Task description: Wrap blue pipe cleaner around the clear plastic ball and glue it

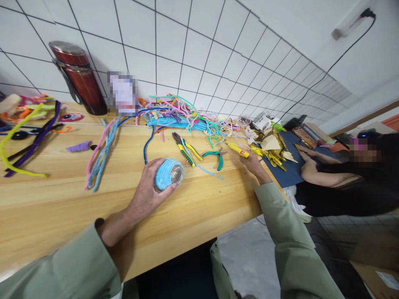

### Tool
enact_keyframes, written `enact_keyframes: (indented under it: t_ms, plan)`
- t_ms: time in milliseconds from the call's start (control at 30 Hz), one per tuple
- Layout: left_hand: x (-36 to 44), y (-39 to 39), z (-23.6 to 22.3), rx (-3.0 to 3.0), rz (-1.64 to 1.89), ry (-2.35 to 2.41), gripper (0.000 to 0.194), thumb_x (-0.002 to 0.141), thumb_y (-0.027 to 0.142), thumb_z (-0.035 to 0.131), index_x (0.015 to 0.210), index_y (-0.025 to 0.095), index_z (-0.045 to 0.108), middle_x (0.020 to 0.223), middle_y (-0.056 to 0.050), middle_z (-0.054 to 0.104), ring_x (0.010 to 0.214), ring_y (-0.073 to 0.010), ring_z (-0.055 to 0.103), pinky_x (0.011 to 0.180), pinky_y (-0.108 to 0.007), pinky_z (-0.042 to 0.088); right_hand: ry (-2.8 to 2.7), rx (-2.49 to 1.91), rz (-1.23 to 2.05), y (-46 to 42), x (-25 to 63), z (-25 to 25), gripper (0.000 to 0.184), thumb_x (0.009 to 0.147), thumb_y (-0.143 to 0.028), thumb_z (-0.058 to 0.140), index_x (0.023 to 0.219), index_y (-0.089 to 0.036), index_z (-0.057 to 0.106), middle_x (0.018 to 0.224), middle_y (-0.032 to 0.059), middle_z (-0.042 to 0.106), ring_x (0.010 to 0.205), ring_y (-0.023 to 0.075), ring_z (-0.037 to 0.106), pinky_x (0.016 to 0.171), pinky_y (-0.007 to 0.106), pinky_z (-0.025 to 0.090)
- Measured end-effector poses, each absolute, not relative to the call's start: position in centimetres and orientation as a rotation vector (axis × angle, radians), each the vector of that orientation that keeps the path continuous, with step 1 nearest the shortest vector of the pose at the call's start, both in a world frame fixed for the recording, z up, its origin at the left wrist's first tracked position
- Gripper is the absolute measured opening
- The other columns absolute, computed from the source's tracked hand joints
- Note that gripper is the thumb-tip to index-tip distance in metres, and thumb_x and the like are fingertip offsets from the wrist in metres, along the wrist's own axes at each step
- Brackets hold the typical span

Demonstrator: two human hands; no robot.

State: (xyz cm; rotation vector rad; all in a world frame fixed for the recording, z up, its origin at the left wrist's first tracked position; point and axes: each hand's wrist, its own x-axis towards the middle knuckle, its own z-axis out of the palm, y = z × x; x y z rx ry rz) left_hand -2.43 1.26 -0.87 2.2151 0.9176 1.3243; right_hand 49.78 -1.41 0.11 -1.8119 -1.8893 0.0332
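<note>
Your left hand (149,185) grasps the blue-wrapped cup (162,173), fingers curled over its far side and thumb along the near side; its clear, shiny round end faces right; it is about midway between the near and far edges of the worktop (193,211), and whether it rests on the wood or hangs just above, you cannot tell from here. Your right hand (252,165), by the worktop's right edge, has its fingers closed round the yellow tool (237,149), whose narrow tip points left.

Between your hands lie the pliers (188,153) with yellow-and-black handles, a thin light-blue stem across them; just beside, nearer your right hand, are the teal-handled cutters (218,156), jaws apart. Along the far edge runs a tangle of fuzzy stems, with a light-blue bundle (179,123) at its front; the red flask (81,81) stands at that edge towards the far left corner; twisted pink and blue stems (104,155) lie left of your left hand. Past the right edge, gold foil (274,155) sits on a dark-blue surface (288,174), near a co-worker's forearms.
</note>
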Motion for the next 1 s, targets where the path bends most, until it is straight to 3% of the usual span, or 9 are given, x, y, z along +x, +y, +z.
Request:
enact_keyframes:
  t_ms: [267,433,633,867,1000]
  plan:
    - [-2.5,1.4,-1.0,2.199,1.309,0.912,0.074,0.098,0.042,0.077,0.159,0.026,0.041,0.15,-0.015,0.058,0.143,-0.0353,0.058,0.12,-0.057,0.055,-2.011,-1.885,0.08,-2.4,49.3,-0.9,0.057,0.086,-0.013,0.057,0.141,-0.017,0.073,0.109,0.0153,0.08,0.103,0.0318,0.069,0.101,0.049,0.057]
    - [-2.5,1.3,-0.9,2.199,1.313,0.913,0.073,0.097,0.042,0.078,0.159,0.026,0.041,0.15,-0.015,0.059,0.143,-0.0353,0.058,0.121,-0.057,0.055,-2.007,-1.881,0.106,-2.6,49.3,-0.3,0.06,0.085,-0.016,0.061,0.144,-0.022,0.073,0.113,0.0124,0.08,0.105,0.0305,0.071,0.101,0.047,0.059]
    - [-2.4,1.3,-0.9,2.191,1.32,0.917,0.073,0.097,0.041,0.077,0.158,0.025,0.041,0.15,-0.015,0.058,0.142,-0.0351,0.059,0.12,-0.057,0.055,-1.896,-1.855,0.065,-2.8,49.5,0.2,0.058,0.096,-0.028,0.059,0.153,-0.025,0.063,0.137,0.0116,0.076,0.12,0.0301,0.071,0.104,0.049,0.06]
    - [-2.4,1.3,-1.0,2.187,1.306,0.93,0.074,0.095,0.041,0.079,0.157,0.027,0.042,0.15,-0.014,0.059,0.143,-0.0358,0.059,0.12,-0.058,0.055,-1.952,-1.845,0.094,-2.5,48.0,-0.2,0.048,0.093,-0.024,0.066,0.14,-0.025,0.075,0.116,0.0129,0.08,0.113,0.0324,0.072,0.108,0.053,0.059]
    - [-2.4,1.3,-0.9,2.186,1.304,0.933,0.073,0.096,0.041,0.078,0.157,0.027,0.041,0.15,-0.014,0.059,0.144,-0.0355,0.059,0.121,-0.057,0.054,-1.932,-1.846,0.1,-2.6,47.6,-0.6,0.047,0.094,-0.027,0.065,0.14,-0.027,0.075,0.121,0.0119,0.081,0.115,0.0318,0.071,0.108,0.052,0.059]
